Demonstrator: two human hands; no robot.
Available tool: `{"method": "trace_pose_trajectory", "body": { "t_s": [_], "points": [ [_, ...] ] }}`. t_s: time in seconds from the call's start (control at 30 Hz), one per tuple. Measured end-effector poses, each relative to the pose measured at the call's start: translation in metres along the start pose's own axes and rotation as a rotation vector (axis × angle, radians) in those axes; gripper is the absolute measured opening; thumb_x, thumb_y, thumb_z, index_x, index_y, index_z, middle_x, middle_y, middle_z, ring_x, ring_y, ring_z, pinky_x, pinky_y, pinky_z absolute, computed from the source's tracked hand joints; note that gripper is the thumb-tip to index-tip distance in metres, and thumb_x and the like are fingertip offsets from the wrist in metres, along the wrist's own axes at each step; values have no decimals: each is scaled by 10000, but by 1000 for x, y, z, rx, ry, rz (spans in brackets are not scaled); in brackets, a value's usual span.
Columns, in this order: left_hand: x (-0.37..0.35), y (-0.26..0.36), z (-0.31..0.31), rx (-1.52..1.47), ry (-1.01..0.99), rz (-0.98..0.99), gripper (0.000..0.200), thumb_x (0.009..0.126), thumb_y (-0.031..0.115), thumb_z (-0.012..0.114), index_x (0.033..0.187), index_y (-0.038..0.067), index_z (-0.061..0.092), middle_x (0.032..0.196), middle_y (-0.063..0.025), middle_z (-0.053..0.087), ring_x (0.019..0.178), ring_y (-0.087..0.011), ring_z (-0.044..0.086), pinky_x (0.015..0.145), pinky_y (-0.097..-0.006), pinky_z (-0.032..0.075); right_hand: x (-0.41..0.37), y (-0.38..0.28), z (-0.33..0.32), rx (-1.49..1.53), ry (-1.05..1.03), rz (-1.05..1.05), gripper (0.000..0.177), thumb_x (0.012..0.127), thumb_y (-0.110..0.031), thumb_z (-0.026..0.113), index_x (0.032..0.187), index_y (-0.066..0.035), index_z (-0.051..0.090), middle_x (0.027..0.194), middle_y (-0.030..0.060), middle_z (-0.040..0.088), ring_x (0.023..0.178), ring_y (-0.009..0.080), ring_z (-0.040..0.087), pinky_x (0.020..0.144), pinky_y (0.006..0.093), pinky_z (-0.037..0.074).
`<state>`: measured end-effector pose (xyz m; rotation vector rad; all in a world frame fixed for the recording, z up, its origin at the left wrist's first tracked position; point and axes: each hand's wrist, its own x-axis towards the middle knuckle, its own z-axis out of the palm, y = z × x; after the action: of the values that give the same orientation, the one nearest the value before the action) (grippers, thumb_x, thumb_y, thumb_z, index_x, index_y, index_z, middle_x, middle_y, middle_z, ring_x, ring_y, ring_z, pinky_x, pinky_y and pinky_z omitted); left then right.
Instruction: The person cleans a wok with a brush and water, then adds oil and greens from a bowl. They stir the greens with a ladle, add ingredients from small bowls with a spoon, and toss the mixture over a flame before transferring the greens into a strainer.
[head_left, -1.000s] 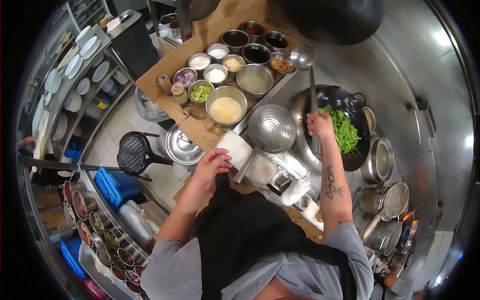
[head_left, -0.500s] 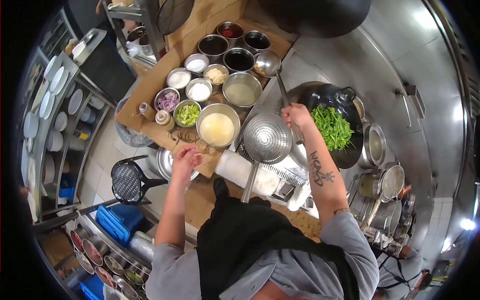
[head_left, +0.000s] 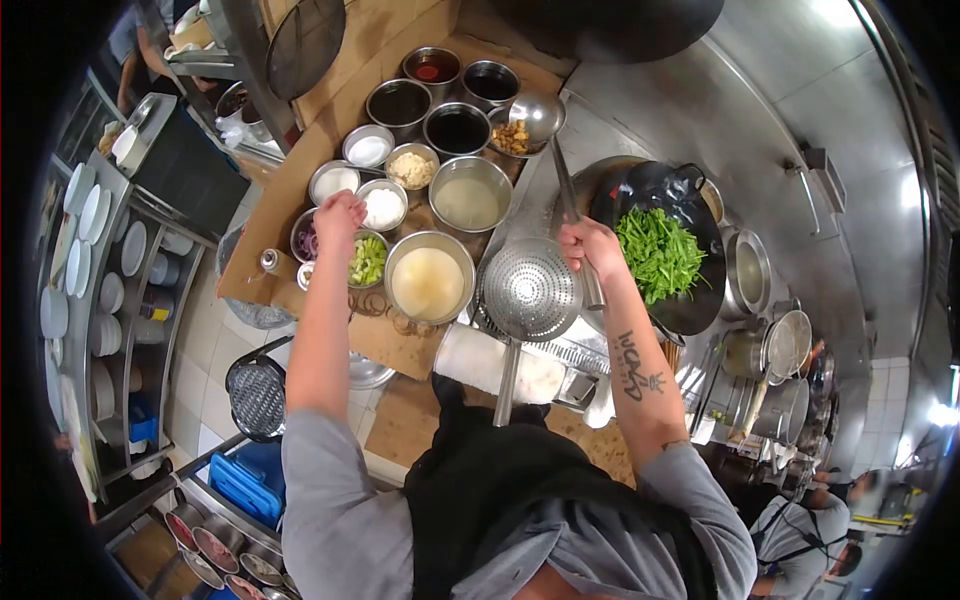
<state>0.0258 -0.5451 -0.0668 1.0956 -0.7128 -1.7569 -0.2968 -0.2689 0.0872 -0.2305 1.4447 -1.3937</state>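
Note:
My right hand is wrapped around the handle of a ladle. The ladle's round bowl hangs at the edge of a metal pot of brown bits. My left hand is over the seasoning bowls, fingers curled together; whether anything is in them is hidden. It lies nearest a bowl of white powder and another white powder bowl, partly covering the chopped purple onion. Chopped green vegetable sits beside my left forearm. Leafy greens lie in a black wok right of my right hand.
A perforated strainer lies between my arms, handle toward me. Pots of dark liquid and a pot of pale yellow liquid stand on the cardboard-lined counter. A folded white towel lies at the front edge. Another person is at lower right.
My left hand has moved up and left from the counter's front edge to over the seasoning bowls, its fingers drawing together. My right hand still holds the ladle; its bowl has shifted slightly, exposing the brown bits.

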Motion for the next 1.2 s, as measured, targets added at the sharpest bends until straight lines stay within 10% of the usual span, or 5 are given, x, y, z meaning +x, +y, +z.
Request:
{"method": "trace_pose_trajectory", "body": {
  "t_s": [0.2, 0.3, 0.67, 0.77, 1.2],
  "points": [
    [91, -15, 15, -77, 130, -99, 652, 888, 66, 651, 1405, 0, 260, 1116, -165, 572, 853, -276, 665, 709, -386, 584, -40, -22, -28, 803, -412, 123, 323, 992, -72, 428, 1279, 72, 467, 704, -9, 441, 445, 35, 370, 335, 186, 282],
    [91, -7, 31, -80, 177, -116, 414, 899, 82, 666, 1250, 35, 451, 1056, -121, 579, 910, -267, 640, 761, -381, 569, -111, -31, -33, 987, -345, -2, 414, 984, -41, 405, 1367, 109, 359, 739, 18, 444, 445, 32, 399, 320, 182, 314],
    [118, -50, 55, 555, -11, 48, 181, 844, 175, 694, 887, 5, 650, 774, -175, 681, 732, -291, 692, 663, -383, 550, -271, 35, -105, -159, 573, -126, 390, 929, -37, 504, 1317, -28, 471, 631, -37, 401, 410, 34, 364, 320, 207, 312],
    [78, -27, 78, 1302, 69, 663, 287, 829, 251, 689, 766, -28, 660, 733, -243, 665, 733, -380, 680, 686, -428, 540, -278, 72, -124, -356, 693, -165, 284, 905, -1, 523, 1186, -40, 528, 620, -44, 417, 424, 26, 370, 339, 214, 305],
    [78, -54, 48, 400, 148, 76, 274, 889, 179, 679, 718, -32, 640, 657, -107, 646, 538, -179, 595, 458, -309, 447, -310, 67, -114, 45, 619, -154, 340, 937, -70, 513, 1277, -52, 497, 633, -15, 391, 384, 51, 318, 318, 238, 275]
  ]
}}
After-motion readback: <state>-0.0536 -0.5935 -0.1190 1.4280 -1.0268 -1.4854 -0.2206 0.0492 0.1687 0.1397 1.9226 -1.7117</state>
